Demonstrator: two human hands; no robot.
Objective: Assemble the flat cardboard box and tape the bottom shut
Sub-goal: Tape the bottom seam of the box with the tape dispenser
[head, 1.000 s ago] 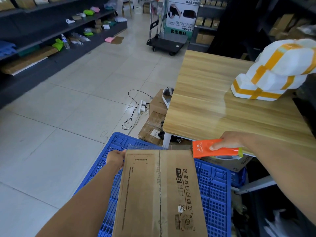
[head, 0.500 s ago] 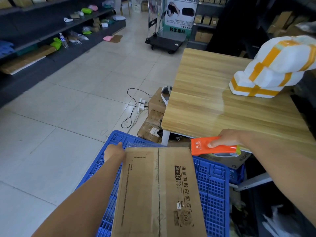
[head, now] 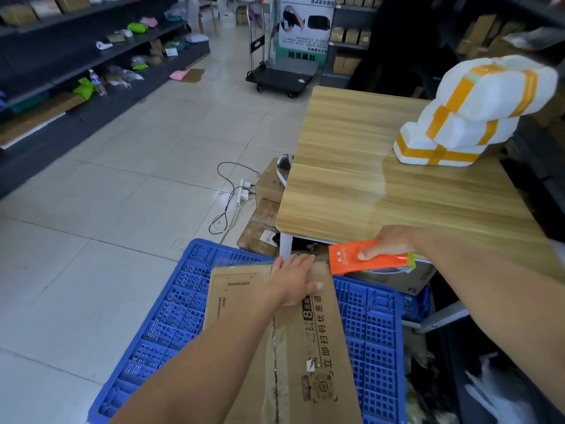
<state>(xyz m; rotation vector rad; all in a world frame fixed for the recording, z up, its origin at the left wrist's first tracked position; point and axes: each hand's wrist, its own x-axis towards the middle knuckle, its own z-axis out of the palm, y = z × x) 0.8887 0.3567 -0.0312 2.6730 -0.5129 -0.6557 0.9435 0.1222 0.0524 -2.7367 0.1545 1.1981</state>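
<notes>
1. My left grip (head: 293, 280) lies flat, palm down, on the far end of the cardboard box (head: 308, 347). Its fingers are straight and close together, reaching to the box's far edge, and the thumb is spread to the right.
2. My right grip (head: 394, 243) is curled round an orange tool (head: 363, 260), with the thumb pressed on its top face. The tool's orange end points left, close to the box's far right corner but not touching it. A yellow-green tip shows at its other end.
3. The box rests on a blue plastic crate (head: 376, 319) on the floor, just before the table (head: 367, 179). It shows a broad brown face with a dark seam running down the middle.
4. The right half of the box is printed in black: a large "8" in a dark badge, a column of Chinese characters and a round emblem nearer me. The left half has a faint dotted frame with small print I cannot read.
5. The tool carries white lettering, too small to read.
6. A white foam parcel (head: 477, 111) bound in orange tape stands on the table's far right.
</notes>
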